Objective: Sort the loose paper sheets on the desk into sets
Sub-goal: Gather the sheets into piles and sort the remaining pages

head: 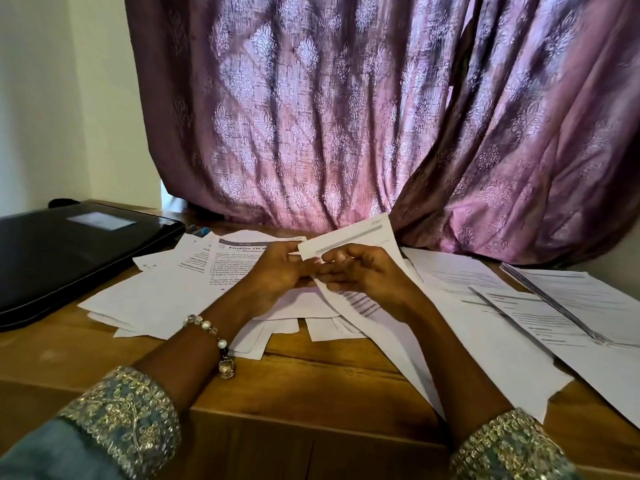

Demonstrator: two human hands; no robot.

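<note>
Currently, from my remote feed: left hand (277, 271) and right hand (363, 275) both pinch a raised sheet (349, 237) over the unsorted pile (194, 289) mid-desk (311, 375), prob. lifted to read its heading. Sorted sheets (519, 306) lie to the right, approx. fanned.

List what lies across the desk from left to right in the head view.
Closed black laptop → loose pile of printed sheets → left hand → right hand, holding a lifted sheet → sheets laid out on the right.
</note>
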